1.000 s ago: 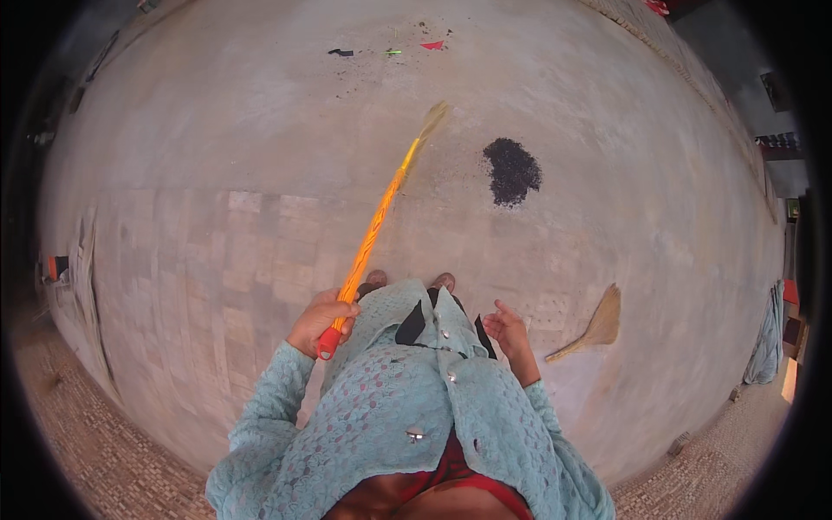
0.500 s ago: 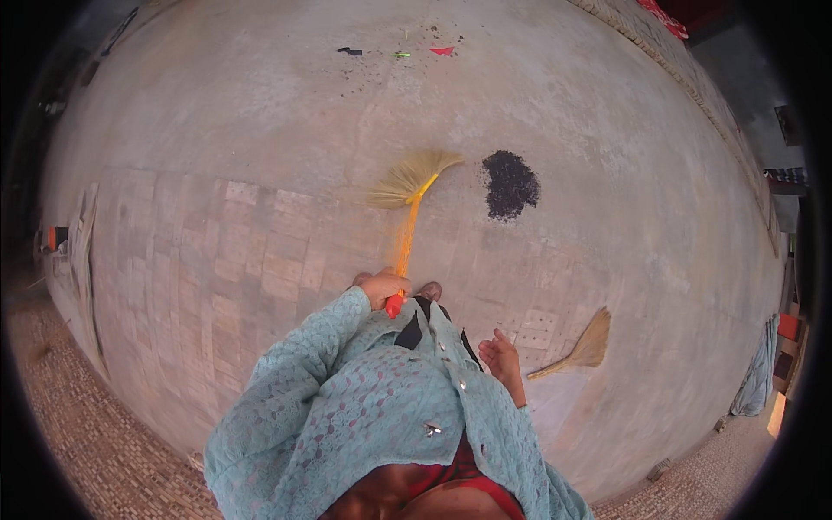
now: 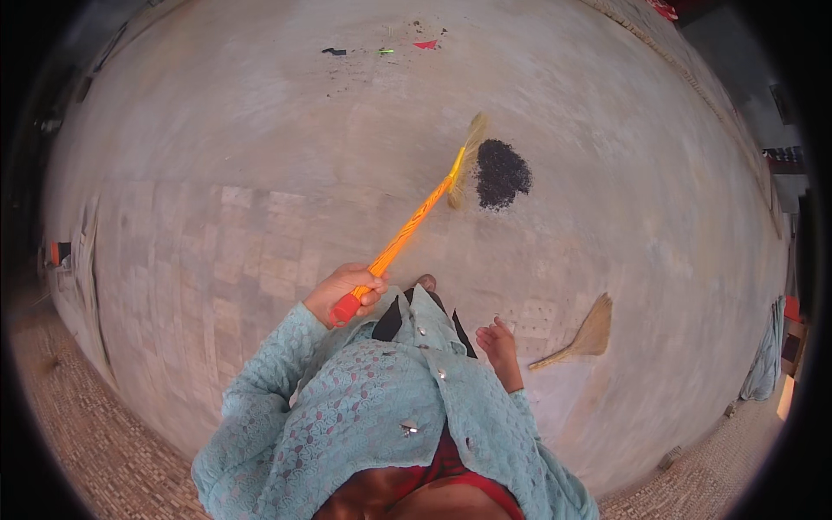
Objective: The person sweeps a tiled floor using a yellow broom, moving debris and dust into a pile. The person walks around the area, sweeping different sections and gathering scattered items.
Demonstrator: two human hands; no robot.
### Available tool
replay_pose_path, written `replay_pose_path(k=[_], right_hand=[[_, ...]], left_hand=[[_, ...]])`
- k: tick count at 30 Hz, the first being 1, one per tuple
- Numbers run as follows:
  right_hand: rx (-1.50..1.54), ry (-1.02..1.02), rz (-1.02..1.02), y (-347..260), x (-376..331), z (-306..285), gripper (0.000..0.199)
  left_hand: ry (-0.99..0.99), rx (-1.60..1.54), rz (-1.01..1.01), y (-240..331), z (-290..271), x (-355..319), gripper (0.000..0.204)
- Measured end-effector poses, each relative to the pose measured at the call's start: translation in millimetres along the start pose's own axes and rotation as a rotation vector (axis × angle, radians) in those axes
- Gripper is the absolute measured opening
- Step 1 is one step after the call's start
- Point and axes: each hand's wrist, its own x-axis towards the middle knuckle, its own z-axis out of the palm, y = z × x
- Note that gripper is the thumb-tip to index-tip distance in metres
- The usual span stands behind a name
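My left hand (image 3: pixel 348 290) is wrapped round the red-capped end of a long-handled broom (image 3: pixel 412 225) with an orange handle and a yellow collar. Its straw head stands edge-on along the left side of a dark, granular pile (image 3: pixel 503 175) on the floor; whether bristles and pile touch, I cannot tell. My right hand (image 3: pixel 500 349) hangs by my right side, holding nothing, fingers loosely curled and apart. To the right of it lies a short straw hand broom (image 3: pixel 589 334), its bristles fanned away from me.
Farther off on the concrete floor (image 3: pixel 260 113) lie a black scrap (image 3: pixel 334 52), a green scrap (image 3: pixel 385 51) and a red scrap (image 3: pixel 425 44) among dark crumbs. One foot (image 3: pixel 425 282) shows below me. A grey-blue cloth (image 3: pixel 763 351) hangs at the right edge.
The long-handled broom has swung right, its head now beside the dark pile and turned edge-on. My left hand has moved a little left with the handle. My right hand stays at my side.
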Motion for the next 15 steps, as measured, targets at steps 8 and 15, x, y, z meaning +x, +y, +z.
replay_pose_path(k=[8, 15], right_hand=[[-0.076, -0.039, 0.028, -1.3, 23.6, -9.2, 0.051], [-0.117, -0.125, 0.001, -28.3, 33.1, 18.5, 0.045]], left_hand=[[0.043, 0.119, -0.034, -29.2, -26.5, 49.8, 0.009], [-0.007, -0.018, 0.018, -30.3, -44.0, 43.0, 0.013]])
